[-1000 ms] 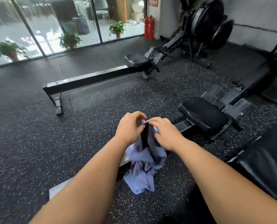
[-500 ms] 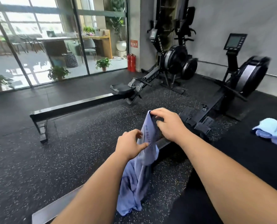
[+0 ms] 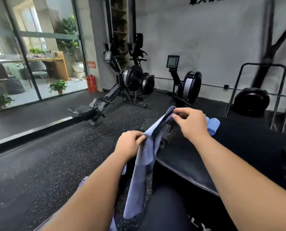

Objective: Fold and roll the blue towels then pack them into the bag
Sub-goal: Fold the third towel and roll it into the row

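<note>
Head view: both forearms reach in from the bottom edge toward the middle of the frame. The left hand (image 3: 129, 144), just below centre, has its fingers curled and pinches the edge of a blue towel (image 3: 143, 172). The right hand (image 3: 191, 122), higher and right of centre, grips the same towel's upper corner between thumb and curled fingers. The cloth runs taut on a slant between the two hands. Below the left hand it hangs in loose folds toward the bottom edge, beside a dark-clad leg (image 3: 164, 207).

Just right of the right hand, partly hidden behind it, lie rolled light-blue towels (image 3: 213, 124) on a black padded bench (image 3: 238, 147) that fills the right middle of the frame.

The floor is black speckled rubber matting (image 3: 55, 155). A rowing machine (image 3: 105, 104) stretches across the centre left, and a second rower (image 3: 188, 86) with a small monitor stands against the grey wall in the upper centre. Two red fire extinguishers (image 3: 91, 83) stand by the glass wall at the upper left, with a potted plant (image 3: 58, 86) behind the glass. A black weight plate (image 3: 252, 100) sits at the right, behind a metal frame.
</note>
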`<action>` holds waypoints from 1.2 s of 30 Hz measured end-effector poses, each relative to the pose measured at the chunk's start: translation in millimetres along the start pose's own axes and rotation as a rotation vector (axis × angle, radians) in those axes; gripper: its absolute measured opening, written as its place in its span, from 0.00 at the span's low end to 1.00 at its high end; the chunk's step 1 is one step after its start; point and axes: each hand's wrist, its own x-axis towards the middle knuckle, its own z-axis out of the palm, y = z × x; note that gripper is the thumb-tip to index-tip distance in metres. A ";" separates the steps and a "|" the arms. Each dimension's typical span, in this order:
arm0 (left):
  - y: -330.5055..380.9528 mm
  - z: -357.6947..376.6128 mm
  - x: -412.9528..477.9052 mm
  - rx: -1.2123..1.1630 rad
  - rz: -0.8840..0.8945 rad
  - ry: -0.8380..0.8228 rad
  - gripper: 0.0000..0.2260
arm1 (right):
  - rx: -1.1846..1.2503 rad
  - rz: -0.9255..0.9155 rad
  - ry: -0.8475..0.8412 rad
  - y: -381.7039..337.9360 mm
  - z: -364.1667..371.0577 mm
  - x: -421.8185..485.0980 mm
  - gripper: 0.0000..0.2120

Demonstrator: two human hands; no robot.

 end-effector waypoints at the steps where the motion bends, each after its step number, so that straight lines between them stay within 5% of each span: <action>1: 10.4 0.9 4.1 -0.020 0.033 -0.027 0.09 | 0.019 0.041 0.042 6.1 -13.8 -4.0 0.06; 6: 60.9 7.4 23.5 -0.080 0.088 -0.060 0.07 | 0.010 0.171 0.202 30.4 -73.1 -19.9 0.01; 12: 117.9 14.2 44.7 -0.361 0.122 -0.129 0.11 | -0.036 0.232 0.286 53.5 -131.9 -32.6 0.07; 22: 196.4 72.2 57.9 -0.416 0.202 -0.311 0.14 | -0.196 0.202 0.387 89.6 -209.2 -37.8 0.16; 31: 232.6 143.8 95.9 -0.305 0.304 -0.253 0.12 | -0.418 0.306 0.437 159.4 -260.9 -35.0 0.18; 36: 274.6 168.3 134.9 -0.343 0.445 -0.095 0.14 | -0.320 0.363 0.683 174.2 -278.4 -0.7 0.13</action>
